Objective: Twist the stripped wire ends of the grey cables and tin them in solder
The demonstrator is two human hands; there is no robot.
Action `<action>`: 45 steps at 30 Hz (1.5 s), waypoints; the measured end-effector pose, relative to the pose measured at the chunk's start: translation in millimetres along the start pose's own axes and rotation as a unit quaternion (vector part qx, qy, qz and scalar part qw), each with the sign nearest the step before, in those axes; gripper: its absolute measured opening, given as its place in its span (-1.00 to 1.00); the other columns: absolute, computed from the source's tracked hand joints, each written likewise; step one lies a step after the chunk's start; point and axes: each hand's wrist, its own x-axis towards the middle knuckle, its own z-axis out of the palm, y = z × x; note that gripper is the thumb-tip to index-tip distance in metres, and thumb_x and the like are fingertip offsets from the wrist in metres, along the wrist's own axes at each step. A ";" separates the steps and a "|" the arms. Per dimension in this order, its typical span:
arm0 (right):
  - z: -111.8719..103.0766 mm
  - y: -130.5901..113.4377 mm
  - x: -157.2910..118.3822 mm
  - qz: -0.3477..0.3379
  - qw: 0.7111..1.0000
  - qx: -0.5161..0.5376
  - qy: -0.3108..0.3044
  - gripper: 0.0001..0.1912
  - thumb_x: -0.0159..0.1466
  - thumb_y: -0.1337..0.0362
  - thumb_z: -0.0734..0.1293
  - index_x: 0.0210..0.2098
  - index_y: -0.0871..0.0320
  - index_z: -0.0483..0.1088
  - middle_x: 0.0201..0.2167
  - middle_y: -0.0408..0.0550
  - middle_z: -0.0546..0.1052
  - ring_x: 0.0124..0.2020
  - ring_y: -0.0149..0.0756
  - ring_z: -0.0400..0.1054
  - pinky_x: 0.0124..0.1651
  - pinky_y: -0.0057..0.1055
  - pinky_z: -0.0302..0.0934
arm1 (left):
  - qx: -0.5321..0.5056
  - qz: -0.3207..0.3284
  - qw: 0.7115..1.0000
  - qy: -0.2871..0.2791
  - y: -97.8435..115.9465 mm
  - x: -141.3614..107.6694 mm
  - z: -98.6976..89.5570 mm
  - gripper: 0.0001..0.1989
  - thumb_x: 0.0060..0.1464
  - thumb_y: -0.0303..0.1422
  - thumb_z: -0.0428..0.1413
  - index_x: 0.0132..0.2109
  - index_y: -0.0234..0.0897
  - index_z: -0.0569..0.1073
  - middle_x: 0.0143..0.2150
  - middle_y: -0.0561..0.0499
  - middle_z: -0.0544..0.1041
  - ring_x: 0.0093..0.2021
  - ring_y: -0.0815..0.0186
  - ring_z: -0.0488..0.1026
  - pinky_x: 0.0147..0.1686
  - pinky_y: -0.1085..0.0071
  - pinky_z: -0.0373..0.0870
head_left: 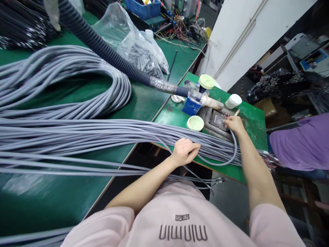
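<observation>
My right hand [235, 124] pinches a grey cable [235, 147] near its end, at the edge of a metal pot with a shiny surface [218, 120]. Thin wires show at that end, partly hidden by the fingers. A pale stick-like tip [236, 112] pokes out beside this hand. The cable loops down and back left towards my left hand [185, 151], which is closed around it over the bundle of grey cables [144, 130]. The fingers hide the part being gripped. A nozzle [214, 103] on a black corrugated hose [102, 51] points at the pot.
Around the pot stand an open pale tub [195, 123], a yellow-lidded jar [206, 81], a white cup [233, 101] and a blue box [191, 105]. Coiled grey cables [115, 85] and a plastic bag [144, 55] lie left. A person in a purple sleeve [303, 140] is at right.
</observation>
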 end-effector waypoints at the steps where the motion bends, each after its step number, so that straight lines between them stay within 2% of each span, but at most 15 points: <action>1: -0.8 -0.6 -0.6 0.000 1.000 0.000 0.002 -0.67 0.03 0.09 0.38 -0.69 0.21 0.40 -0.70 -0.10 0.45 -0.59 -0.40 0.24 -0.47 -0.45 0.07 | 0.001 0.001 1.000 0.001 0.1 0.2 0.0 -0.93 0.16 -0.45 0.08 -0.21 -0.27 0.46 -0.56 0.10 0.42 -0.54 0.42 0.29 -0.44 0.39 0.08; 9: -11.3 -0.6 -8.2 -0.010 1.000 0.011 0.014 -0.65 0.07 0.04 0.33 -0.65 0.20 0.40 -0.67 -0.10 0.48 -0.60 -0.39 0.24 -0.48 -0.45 0.06 | -0.003 0.001 1.000 0.003 -0.1 -0.3 0.6 -0.92 0.14 -0.47 0.10 -0.20 -0.27 0.46 -0.57 0.11 0.42 -0.54 0.42 0.29 -0.44 0.38 0.07; 14: -8.3 -0.5 -8.4 -0.016 1.000 0.005 0.017 -0.64 0.06 0.03 0.33 -0.66 0.18 0.37 -0.68 -0.09 0.47 -0.56 -0.37 0.25 -0.47 -0.44 0.06 | -0.001 -0.001 1.000 0.004 -0.1 -0.5 0.6 -0.91 0.14 -0.47 0.10 -0.20 -0.27 0.46 -0.56 0.10 0.43 -0.53 0.42 0.29 -0.44 0.38 0.07; 24: 2.1 -1.7 -3.6 -0.024 1.000 -0.001 0.009 -0.72 0.04 0.15 0.31 -0.69 0.18 0.34 -0.69 -0.09 0.47 -0.56 -0.37 0.28 -0.43 -0.43 0.07 | -0.009 0.003 1.000 0.007 0.9 1.1 -0.1 -0.87 0.09 -0.51 0.13 -0.18 -0.27 0.46 -0.56 0.12 0.40 -0.53 0.41 0.27 -0.44 0.38 0.08; 30: -3.7 -8.8 -9.5 -0.019 0.999 0.022 0.018 -0.72 0.03 0.16 0.33 -0.71 0.18 0.31 -0.72 -0.13 0.42 -0.61 -0.40 0.22 -0.48 -0.44 0.03 | -0.004 0.003 1.000 0.008 0.6 1.7 -0.4 -0.88 0.10 -0.50 0.12 -0.19 -0.27 0.46 -0.56 0.12 0.39 -0.54 0.41 0.26 -0.45 0.38 0.07; 33: -16.5 -22.4 -26.9 -0.020 0.998 0.061 0.026 -0.71 0.07 0.13 0.33 -0.65 0.18 0.32 -0.71 -0.15 0.42 -0.66 -0.44 0.17 -0.53 -0.46 0.01 | -0.008 0.003 1.000 0.007 0.9 1.7 -0.4 -0.88 0.10 -0.51 0.12 -0.19 -0.27 0.46 -0.55 0.12 0.41 -0.53 0.41 0.27 -0.44 0.38 0.08; 35: -27.4 -37.2 -46.7 -0.024 0.989 0.147 0.019 -0.71 0.09 0.11 0.35 -0.61 0.18 0.33 -0.71 -0.17 0.42 -0.69 -0.47 0.13 -0.58 -0.48 -0.02 | -0.008 0.002 1.000 0.007 1.4 1.8 -0.3 -0.87 0.09 -0.51 0.13 -0.18 -0.26 0.46 -0.54 0.11 0.42 -0.53 0.41 0.27 -0.45 0.38 0.08; 39: -46.5 -71.4 -94.7 -0.032 0.939 0.341 -0.006 -0.77 0.09 0.18 0.41 -0.53 0.19 0.37 -0.71 -0.20 0.39 -0.73 -0.51 0.12 -0.64 -0.52 -0.04 | -0.002 -0.002 1.000 0.006 0.9 1.1 -0.2 -0.88 0.09 -0.50 0.12 -0.20 -0.25 0.47 -0.55 0.12 0.41 -0.54 0.42 0.27 -0.45 0.39 0.09; 42: -53.8 -90.9 -124.7 -0.055 0.920 0.388 -0.009 -0.82 0.12 0.22 0.41 -0.49 0.20 0.40 -0.70 -0.21 0.39 -0.71 -0.52 0.15 -0.63 -0.54 -0.02 | -0.002 -0.004 1.000 0.008 0.3 0.4 -1.1 -0.90 0.10 -0.50 0.12 -0.21 -0.26 0.48 -0.57 0.12 0.39 -0.55 0.42 0.26 -0.45 0.40 0.09; 45: -54.1 -103.6 -144.3 -0.069 0.916 0.396 -0.010 -0.83 0.14 0.24 0.41 -0.47 0.21 0.40 -0.69 -0.21 0.40 -0.69 -0.53 0.15 -0.60 -0.54 0.00 | -0.025 -0.018 0.999 0.013 7.4 5.1 -2.0 -0.89 0.11 -0.50 0.11 -0.20 -0.27 0.48 -0.57 0.12 0.41 -0.56 0.43 0.26 -0.45 0.40 0.10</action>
